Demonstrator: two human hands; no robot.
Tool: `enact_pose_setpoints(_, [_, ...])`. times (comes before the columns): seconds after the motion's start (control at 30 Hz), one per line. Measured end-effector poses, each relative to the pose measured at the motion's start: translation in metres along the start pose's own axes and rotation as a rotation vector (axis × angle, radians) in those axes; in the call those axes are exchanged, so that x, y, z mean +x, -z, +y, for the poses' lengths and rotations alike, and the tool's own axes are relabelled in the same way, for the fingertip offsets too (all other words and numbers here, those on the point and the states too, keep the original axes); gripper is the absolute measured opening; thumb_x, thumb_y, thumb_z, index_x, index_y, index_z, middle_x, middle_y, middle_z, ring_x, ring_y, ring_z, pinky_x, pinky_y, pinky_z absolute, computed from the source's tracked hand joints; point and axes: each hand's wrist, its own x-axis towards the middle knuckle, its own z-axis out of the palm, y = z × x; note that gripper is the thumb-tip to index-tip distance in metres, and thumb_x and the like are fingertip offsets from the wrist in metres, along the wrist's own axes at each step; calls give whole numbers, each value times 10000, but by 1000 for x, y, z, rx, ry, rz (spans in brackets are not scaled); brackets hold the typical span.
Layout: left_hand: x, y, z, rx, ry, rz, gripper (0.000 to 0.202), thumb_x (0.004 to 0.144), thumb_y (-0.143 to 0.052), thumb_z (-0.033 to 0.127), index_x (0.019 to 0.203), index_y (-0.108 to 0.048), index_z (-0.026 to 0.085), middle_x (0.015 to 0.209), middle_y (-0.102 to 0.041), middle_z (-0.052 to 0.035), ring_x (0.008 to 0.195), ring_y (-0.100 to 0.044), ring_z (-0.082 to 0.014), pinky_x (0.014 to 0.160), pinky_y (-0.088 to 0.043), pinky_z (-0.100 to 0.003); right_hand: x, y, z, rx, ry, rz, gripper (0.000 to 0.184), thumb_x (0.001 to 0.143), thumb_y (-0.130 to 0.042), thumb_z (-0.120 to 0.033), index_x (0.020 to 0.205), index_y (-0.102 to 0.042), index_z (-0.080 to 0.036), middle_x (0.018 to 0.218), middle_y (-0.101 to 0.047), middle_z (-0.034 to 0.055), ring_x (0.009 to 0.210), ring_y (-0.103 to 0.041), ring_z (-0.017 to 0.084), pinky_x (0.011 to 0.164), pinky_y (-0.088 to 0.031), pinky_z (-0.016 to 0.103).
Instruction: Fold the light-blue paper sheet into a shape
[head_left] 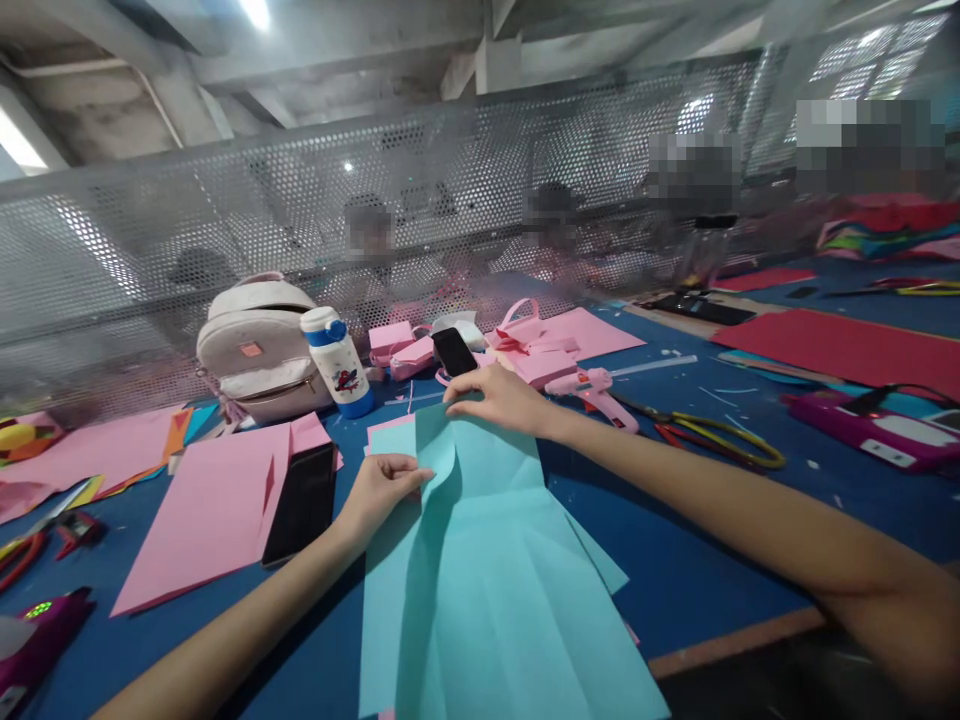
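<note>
A large teal paper sheet [487, 580] lies creased on the blue table [675, 560] in front of me. My left hand [382, 490] pinches a raised fold at the sheet's upper left part. My right hand [499, 398] presses down on the sheet's far edge, fingers bent over it. A second teal layer sticks out under the right side.
Pink paper sheets [202, 510] and a black phone [301, 502] lie to the left. Behind are a white backpack [255, 345], a white-blue bottle [337, 362], another phone [454, 351], pink boxes [536, 355], a pink glue gun [596, 392] and scissors [720, 437]. A perforated metal screen [225, 220] backs the table.
</note>
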Motion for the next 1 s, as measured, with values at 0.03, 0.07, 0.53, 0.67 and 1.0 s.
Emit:
enact_pose_setpoints(0.03, [0, 0, 0, 2, 7, -9, 396, 551, -855, 452, 510, -619, 137, 458, -544, 21, 420, -459, -79, 460, -378, -188, 0, 1, 0, -36, 20, 12, 66, 830, -685, -232, 868, -728, -198, 904, -734, 16, 866, -647, 184, 761, -410, 276])
enact_pose_setpoints(0.07, [1, 0, 1, 5, 9, -15, 376, 535, -865, 432, 514, -634, 135, 470, -577, 6, 431, -494, -92, 469, -396, -192, 0, 1, -1, -81, 44, 24, 61, 838, -681, -227, 874, -725, -202, 909, -732, 16, 870, -644, 185, 767, -409, 280])
enact_pose_setpoints(0.53, [16, 28, -5, -94, -110, 318, 347, 606, -826, 440, 572, -667, 133, 526, -618, 1, 510, -593, -112, 555, -523, -201, -18, 1, -67, -350, 188, 124, 378, 988, -437, -474, 826, -606, -177, 917, -617, 61, 874, -533, 203, 792, -352, 327])
enact_pose_setpoints(0.67, [15, 28, -3, -161, -116, 390, 364, 577, -837, 449, 581, -654, 135, 543, -605, 13, 518, -593, -111, 592, -563, -231, -21, -8, -63, -345, -128, -232, 502, 910, -490, -625, 734, -630, -176, 766, -646, 41, 720, -546, 180, 626, -284, 287])
enact_pose_setpoints(1.0, [10, 20, -1, -214, -125, 351, 348, 583, -842, 424, 590, -659, 128, 544, -597, 19, 524, -597, -116, 620, -586, -259, -13, -57, -10, 435, -145, -405, 227, 836, -551, -344, 714, -466, -172, 666, -361, -57, 602, -317, 90, 556, -226, 245])
